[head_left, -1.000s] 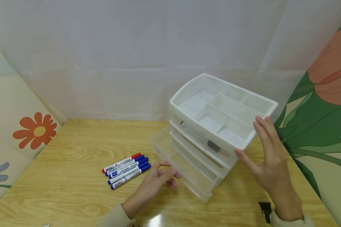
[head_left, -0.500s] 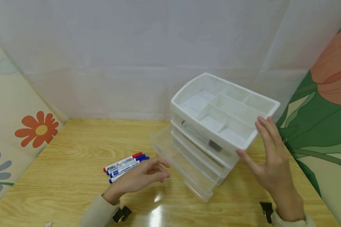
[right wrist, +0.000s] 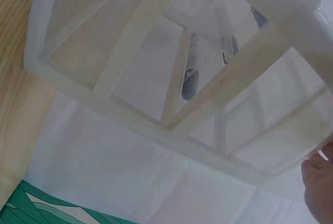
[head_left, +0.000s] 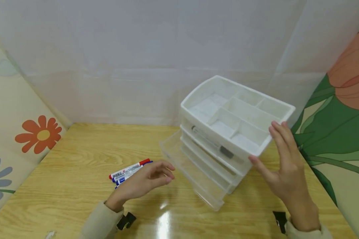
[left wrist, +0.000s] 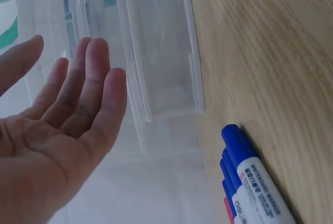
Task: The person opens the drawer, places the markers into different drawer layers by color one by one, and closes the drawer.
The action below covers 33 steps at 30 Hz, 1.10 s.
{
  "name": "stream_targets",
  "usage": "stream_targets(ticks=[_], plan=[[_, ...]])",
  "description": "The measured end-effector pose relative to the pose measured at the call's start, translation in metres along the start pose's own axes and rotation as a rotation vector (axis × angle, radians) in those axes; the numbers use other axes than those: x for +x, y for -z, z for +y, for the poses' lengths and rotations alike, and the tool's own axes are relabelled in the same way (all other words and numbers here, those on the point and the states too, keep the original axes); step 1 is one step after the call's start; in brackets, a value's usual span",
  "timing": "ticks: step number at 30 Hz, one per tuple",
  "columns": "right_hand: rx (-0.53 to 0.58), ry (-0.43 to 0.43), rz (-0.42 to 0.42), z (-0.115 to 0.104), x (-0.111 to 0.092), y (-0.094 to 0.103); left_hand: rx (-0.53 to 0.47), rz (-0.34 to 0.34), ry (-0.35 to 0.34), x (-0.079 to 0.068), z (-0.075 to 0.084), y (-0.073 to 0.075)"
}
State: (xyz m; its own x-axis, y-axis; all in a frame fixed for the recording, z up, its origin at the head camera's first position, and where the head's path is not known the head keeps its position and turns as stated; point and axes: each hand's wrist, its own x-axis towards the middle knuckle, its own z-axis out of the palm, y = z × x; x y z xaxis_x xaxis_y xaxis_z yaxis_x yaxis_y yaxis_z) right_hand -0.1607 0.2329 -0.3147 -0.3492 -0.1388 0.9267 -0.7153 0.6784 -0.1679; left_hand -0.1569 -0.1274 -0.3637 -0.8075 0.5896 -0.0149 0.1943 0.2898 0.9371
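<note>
A white plastic drawer organizer (head_left: pixel 248 115) with a divided top tray stands angled on the table. Its clear bottom drawer (head_left: pixel 208 198) is pulled out toward the front left. Through the top drawer's front a marker with a dark cap (head_left: pixel 226 152) is visible. My right hand (head_left: pixel 287 172) touches the organizer's near right corner, thumb at the front and straight fingers along the side. Relaxed and holding nothing, my left hand (head_left: pixel 142 181) hovers left of the pulled-out drawer. It partly covers a row of whiteboard markers (head_left: pixel 128 171), red and blue; blue caps (left wrist: pixel 238 143) show in the left wrist view.
The wood-grain table (head_left: pixel 92 152) meets a white sheet (head_left: pixel 131 96) at the back. Flower-printed panels (head_left: pixel 37 134) flank both sides. A black strap piece (head_left: pixel 126 221) sits by the left cuff, and a small pale scrap (head_left: pixel 50 235) lies at the front edge.
My left hand has come away from the pulled-out drawer's front and moved left, over the near end of the markers. The right hand stays at the organizer's corner.
</note>
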Motion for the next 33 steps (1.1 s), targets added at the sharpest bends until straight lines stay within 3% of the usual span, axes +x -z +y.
stream_targets(ticks=[16, 23, 33], plan=[[-0.003, -0.002, -0.001, -0.001, 0.001, 0.001, 0.34, 0.188, 0.003, -0.018, -0.016, 0.02], [-0.009, -0.004, -0.008, -0.002, 0.001, 0.0, 0.436, 0.268, 0.025, -0.026, -0.026, 0.034], [-0.019, 0.001, 0.002, -0.002, 0.002, 0.0, 0.529, 0.307, 0.077, -0.033, -0.037, 0.057]])
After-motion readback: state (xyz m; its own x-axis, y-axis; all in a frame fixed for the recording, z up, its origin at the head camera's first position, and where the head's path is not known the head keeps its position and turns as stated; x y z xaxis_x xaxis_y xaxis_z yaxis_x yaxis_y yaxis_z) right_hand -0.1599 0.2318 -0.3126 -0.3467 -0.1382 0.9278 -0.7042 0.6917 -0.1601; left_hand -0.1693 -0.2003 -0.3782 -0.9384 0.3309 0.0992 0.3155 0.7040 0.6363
